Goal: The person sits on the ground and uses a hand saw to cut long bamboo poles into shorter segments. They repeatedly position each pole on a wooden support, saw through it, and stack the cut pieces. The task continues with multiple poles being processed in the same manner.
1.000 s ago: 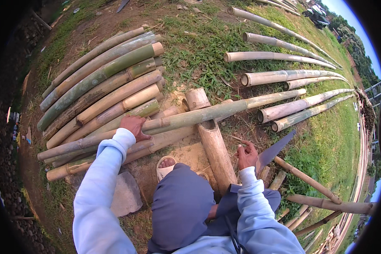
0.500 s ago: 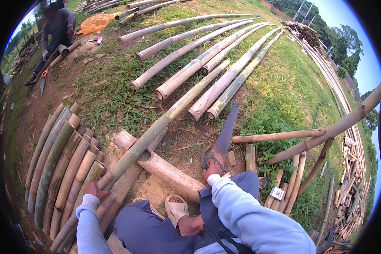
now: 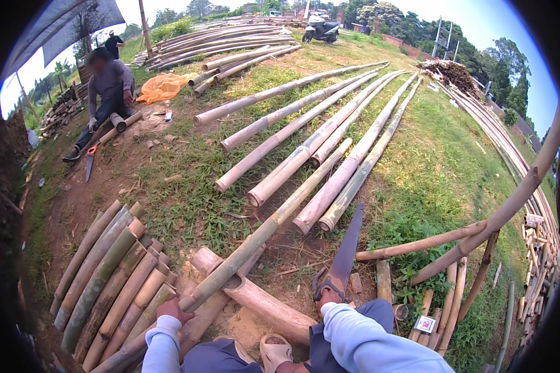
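Note:
My left hand (image 3: 175, 310) is wrapped round the near end of a long bamboo pole (image 3: 249, 247), which slants away to the upper right. The pole crosses a thick bamboo log (image 3: 269, 307) lying in front of my feet and rests in a notch there. In my right hand (image 3: 328, 298) is a handsaw (image 3: 346, 250), gripped by its dark handle. Its blade points up and away, apart from the pole.
Cut bamboo pieces (image 3: 109, 280) lie stacked at the left. Several long bamboo poles (image 3: 305, 149) spread over the grass ahead. A bamboo frame (image 3: 429, 240) stands at the right. Far left, a person (image 3: 109, 84) sits with a bamboo piece, an orange-handled saw (image 3: 90, 163) nearby.
The view has tilted up, so more of the far ground shows, including a scooter and further poles. Both hands keep hold of the pole and the handsaw.

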Demonstrator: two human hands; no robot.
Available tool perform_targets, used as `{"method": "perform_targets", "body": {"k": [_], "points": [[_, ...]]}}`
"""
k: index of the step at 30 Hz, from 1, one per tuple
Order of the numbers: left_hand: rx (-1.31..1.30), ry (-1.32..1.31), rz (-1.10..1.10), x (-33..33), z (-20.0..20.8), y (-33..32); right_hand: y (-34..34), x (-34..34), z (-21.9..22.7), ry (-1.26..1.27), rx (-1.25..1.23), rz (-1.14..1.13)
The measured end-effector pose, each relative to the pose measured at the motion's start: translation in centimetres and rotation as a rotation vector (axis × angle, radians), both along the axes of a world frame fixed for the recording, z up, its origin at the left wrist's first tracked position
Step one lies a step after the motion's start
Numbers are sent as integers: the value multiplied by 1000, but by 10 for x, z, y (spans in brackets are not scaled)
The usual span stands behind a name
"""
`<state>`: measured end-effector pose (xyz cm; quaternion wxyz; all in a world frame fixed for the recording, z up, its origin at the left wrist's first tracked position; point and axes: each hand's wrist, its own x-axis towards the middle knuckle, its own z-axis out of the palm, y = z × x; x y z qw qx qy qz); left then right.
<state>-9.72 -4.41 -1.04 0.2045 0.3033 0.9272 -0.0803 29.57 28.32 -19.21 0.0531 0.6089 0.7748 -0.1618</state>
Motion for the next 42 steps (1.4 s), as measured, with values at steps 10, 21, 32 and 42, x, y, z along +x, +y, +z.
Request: {"method": "perform_targets", "body": {"k": [10,21,32,42], "points": [[86,14,-56,-4,-2,-9,-7,-35,72,901,88,-259],[35,17,-57,-3,0,-8,-102,9,285,1560,-3,95],[51,4,-43,-4,-1,1,-178,-45,266,1143,-444,401],[62,-64,-59,0,-5,28,-182,-51,228,1116,-313,535]]}}
